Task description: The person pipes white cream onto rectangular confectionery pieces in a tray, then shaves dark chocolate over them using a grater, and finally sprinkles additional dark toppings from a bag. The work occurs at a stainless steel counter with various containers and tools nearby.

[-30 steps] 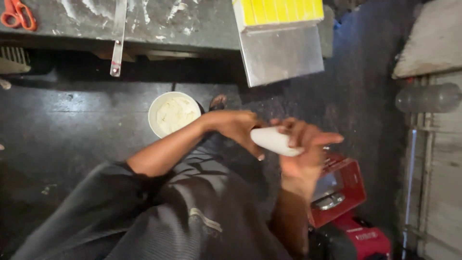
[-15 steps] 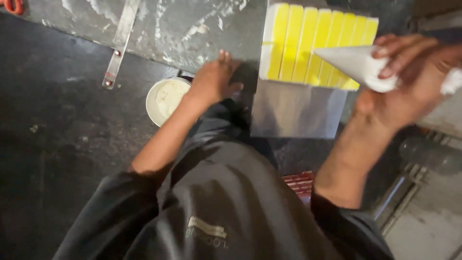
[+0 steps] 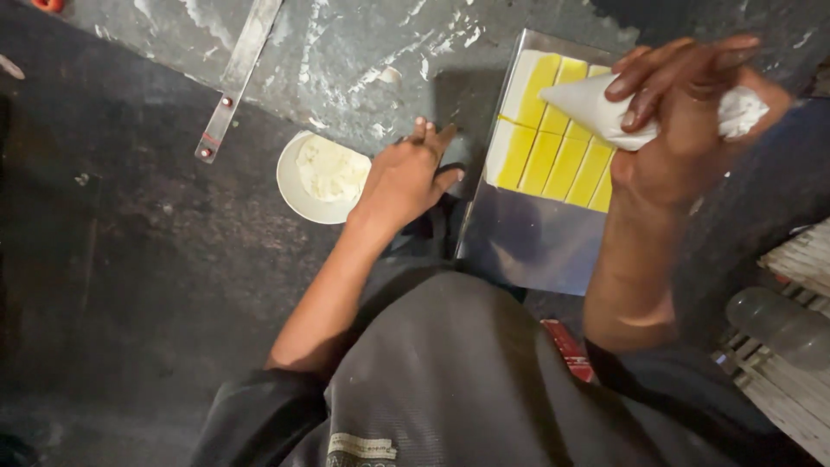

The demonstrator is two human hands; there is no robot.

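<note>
My right hand grips a white piping bag full of cream, its tip pointing left over yellow cake slices. The slices lie in rows on a shiny metal tray that overhangs the counter edge. My left hand rests on the counter edge just left of the tray, fingers together, holding nothing that I can see. A white bowl of white cream sits directly left of that hand.
A grey stone counter smeared with white runs along the top. A long metal ruler-like bar lies on it at the left. Dark floor is below left. A red box and wooden slats are at the right.
The view has drawn closer to the counter. My right hand with the piping bag has lowered over the yellow slices. My left hand has moved from the bowl's side toward the tray edge.
</note>
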